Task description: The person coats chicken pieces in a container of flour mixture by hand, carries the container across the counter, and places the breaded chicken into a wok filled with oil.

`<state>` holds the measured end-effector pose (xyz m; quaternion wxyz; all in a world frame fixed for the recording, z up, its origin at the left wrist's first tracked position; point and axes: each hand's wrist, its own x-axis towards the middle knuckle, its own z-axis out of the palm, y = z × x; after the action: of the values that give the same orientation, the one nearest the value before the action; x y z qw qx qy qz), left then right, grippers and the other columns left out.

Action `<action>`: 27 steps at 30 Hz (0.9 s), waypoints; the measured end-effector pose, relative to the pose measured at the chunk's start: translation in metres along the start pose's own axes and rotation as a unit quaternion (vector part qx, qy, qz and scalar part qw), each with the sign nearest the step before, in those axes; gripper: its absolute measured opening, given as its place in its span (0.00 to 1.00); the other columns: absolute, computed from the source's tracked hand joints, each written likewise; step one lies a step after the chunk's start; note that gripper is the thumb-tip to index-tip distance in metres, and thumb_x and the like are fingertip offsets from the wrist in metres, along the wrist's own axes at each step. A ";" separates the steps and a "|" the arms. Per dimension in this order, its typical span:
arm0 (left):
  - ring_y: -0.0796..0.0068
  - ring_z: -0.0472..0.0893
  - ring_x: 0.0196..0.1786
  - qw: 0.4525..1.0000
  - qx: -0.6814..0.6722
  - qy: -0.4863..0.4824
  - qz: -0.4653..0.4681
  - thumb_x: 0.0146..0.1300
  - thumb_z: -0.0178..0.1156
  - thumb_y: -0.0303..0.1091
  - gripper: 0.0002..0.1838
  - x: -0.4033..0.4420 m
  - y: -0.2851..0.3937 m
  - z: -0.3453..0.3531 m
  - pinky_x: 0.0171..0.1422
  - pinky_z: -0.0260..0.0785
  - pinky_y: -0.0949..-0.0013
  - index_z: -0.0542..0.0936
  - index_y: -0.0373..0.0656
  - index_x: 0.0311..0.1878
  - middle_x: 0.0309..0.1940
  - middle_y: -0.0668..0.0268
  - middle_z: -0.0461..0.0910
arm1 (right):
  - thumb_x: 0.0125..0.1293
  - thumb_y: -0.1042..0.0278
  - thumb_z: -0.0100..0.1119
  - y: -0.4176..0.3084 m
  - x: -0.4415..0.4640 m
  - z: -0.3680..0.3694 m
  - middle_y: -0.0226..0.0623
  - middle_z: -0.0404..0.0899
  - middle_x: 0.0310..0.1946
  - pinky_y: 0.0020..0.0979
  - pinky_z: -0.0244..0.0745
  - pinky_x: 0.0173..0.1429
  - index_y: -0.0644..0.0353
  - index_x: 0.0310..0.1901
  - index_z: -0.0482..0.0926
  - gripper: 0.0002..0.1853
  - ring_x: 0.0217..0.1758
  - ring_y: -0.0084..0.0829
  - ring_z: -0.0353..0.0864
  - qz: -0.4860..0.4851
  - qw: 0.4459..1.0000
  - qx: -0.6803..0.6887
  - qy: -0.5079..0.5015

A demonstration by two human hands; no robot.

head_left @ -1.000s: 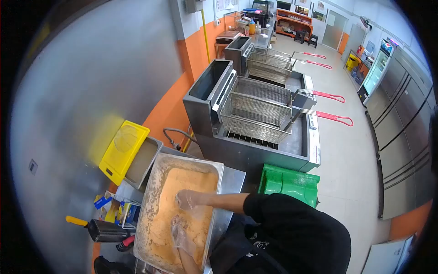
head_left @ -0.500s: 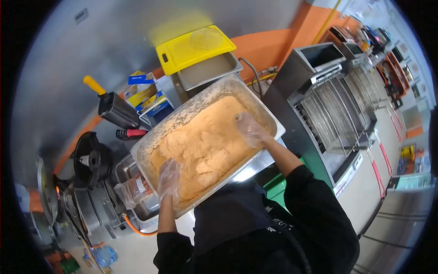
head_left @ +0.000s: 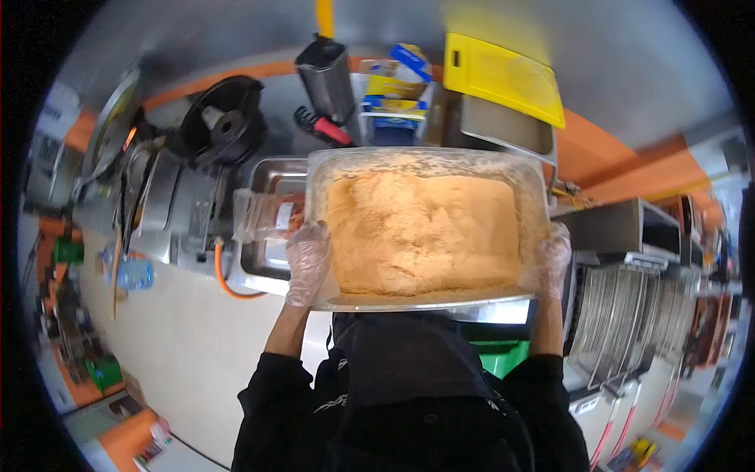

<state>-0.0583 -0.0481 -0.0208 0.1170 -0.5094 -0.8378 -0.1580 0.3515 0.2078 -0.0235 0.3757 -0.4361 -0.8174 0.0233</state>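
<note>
The left hand (head_left: 308, 258) and right hand (head_left: 555, 256) — both gloved, partly curled — grip opposite ends of the pan (head_left: 425, 305), powder (head_left: 417, 236) inside.

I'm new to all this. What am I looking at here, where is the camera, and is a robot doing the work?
There is no robot here: you are seeing a person's own two hands. The camera is worn on the head and looks forward and down, so the view is nearly the wearer's own, bent by a very wide lens.

The left hand and right hand, both in clear gloves, hold opposite ends of a large metal pan of pale orange powder.

To its left, a smaller metal tray bears a clear bag with something reddish inside. Beyond the pan are blue and yellow boxes, a red-handled tool and a yellow board. Wire baskets are at the right.
</note>
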 end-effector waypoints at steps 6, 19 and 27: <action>0.51 0.77 0.31 0.992 -0.058 0.008 -0.113 0.53 0.56 0.39 0.12 0.000 -0.007 0.001 0.36 0.70 0.53 0.76 0.37 0.28 0.26 0.52 0.75 | 0.56 0.70 0.54 0.068 -0.012 0.018 0.39 0.77 0.31 0.32 0.71 0.39 0.61 0.32 0.76 0.05 0.33 0.36 0.76 0.039 0.990 0.127 -0.040; 0.56 0.77 0.27 0.926 -0.283 -0.060 -0.243 0.54 0.56 0.39 0.12 -0.011 -0.030 0.025 0.33 0.68 0.57 0.74 0.38 0.29 0.19 0.55 0.75 | 0.63 0.50 0.46 -0.065 0.031 -0.033 0.31 0.73 0.22 0.29 0.67 0.28 0.63 0.26 0.73 0.22 0.25 0.24 0.69 0.285 0.868 0.340 -0.224; 0.58 0.78 0.27 0.868 -0.454 0.108 -0.169 0.50 0.60 0.34 0.09 -0.021 -0.047 0.078 0.32 0.67 0.58 0.74 0.37 0.26 0.20 0.55 0.75 | 0.62 0.59 0.48 -0.034 0.011 -0.044 0.29 0.66 0.20 0.30 0.59 0.27 0.61 0.25 0.69 0.15 0.25 0.25 0.66 -0.119 0.955 0.088 -0.256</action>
<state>-0.0937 -0.0552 -0.1070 -0.0658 -0.3365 -0.7288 -0.5927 0.3521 0.1824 0.0265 0.1906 -0.2805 -0.9269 0.1608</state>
